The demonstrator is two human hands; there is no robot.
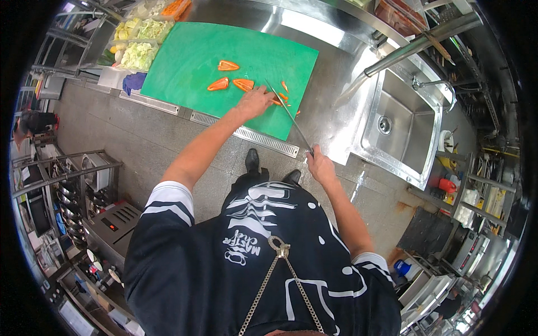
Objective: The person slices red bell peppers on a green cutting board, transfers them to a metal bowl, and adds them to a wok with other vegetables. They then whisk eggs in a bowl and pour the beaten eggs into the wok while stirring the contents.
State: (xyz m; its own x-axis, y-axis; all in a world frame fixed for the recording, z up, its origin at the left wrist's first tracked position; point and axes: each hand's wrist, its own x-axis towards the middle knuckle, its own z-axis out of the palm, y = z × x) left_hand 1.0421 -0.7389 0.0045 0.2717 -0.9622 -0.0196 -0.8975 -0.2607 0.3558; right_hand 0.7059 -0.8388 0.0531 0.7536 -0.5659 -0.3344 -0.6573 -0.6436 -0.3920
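Observation:
A long kitchen knife (292, 119) lies slantwise over the right part of a green cutting board (188, 59), its tip pointing away from me. My right hand (321, 167) is closed around its handle, just beyond the board's near right corner. My left hand (256, 103) is on the board left of the blade, its bent fingers holding down an orange pepper piece (276, 102) that they mostly hide. Three orange pepper halves, among them the farthest one (228, 65), lie beyond and left of that hand. Several thin orange strips (283, 96) are scattered right of the blade.
Clear tubs of chopped pale-green vegetables (138, 56) and an orange-filled tub (175, 9) stand at the far left. A purple cloth (133, 83) lies by the board's left corner. Right of the steel counter (330, 78) is a sink (412, 120) with a tap (437, 83).

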